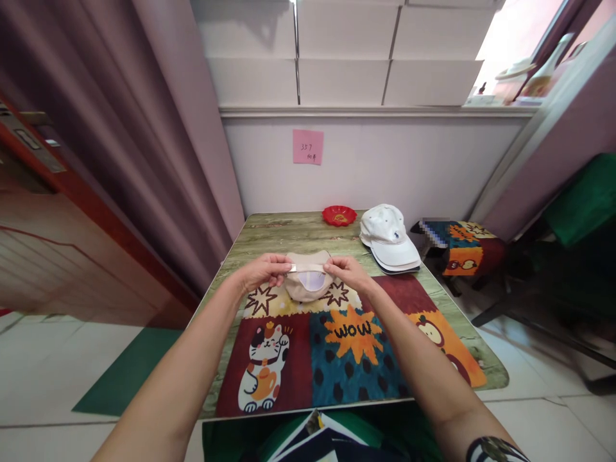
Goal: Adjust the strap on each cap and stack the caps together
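A beige cap (308, 292) is held over the back part of a colourful mat (289, 378), its strap side and the opening above it facing me. My left hand (267, 269) pinches the left end of the strap. On the right end, my right hand (347, 269) is closed in the same way. The strap is stretched straight between the two hands. Behind and to the right, a white cap (387, 234) rests on top of a darker one, whose edge shows beneath its brim.
A red scalloped dish (339, 215) stands near the table's back edge. The wooden-patterned table (274, 228) meets a wall with a pink note (308, 147). Right of the table is a stool (464, 247) with a patterned cover. Curtains hang at the left.
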